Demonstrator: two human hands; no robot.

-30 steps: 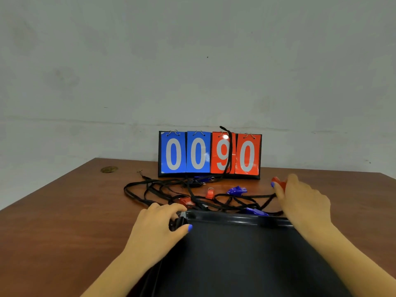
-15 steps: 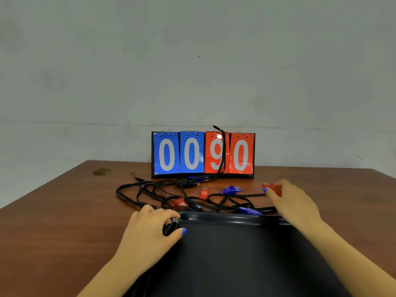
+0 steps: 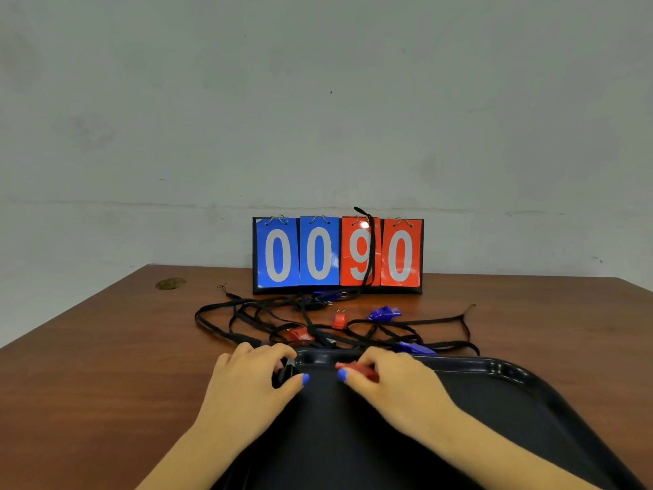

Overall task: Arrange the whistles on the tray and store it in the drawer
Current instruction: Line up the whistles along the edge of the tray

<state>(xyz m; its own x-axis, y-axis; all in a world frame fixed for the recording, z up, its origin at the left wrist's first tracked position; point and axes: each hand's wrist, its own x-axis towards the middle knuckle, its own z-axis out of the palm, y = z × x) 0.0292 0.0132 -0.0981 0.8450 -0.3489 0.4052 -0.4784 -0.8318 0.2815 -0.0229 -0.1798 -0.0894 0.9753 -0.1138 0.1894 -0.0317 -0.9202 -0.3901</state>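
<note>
left hand (image 3: 252, 380) grips black whistle (image 3: 282, 374) at tray (image 3: 512, 373) far rim | right hand (image 3: 392, 380) pinches red whistle (image 3: 357, 369) over tray | scoreboard (image 3: 337, 254) far, lanyards (image 3: 353, 327) tangled between

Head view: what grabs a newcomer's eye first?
The flip scoreboard reading 0090, two blue cards and two red, stands at the table's far edge against the wall. In front of it lies a tangle of black lanyards with red and blue whistles. Nearest, the left hand holds a black whistle and the right hand a red whistle over the black tray.
</note>
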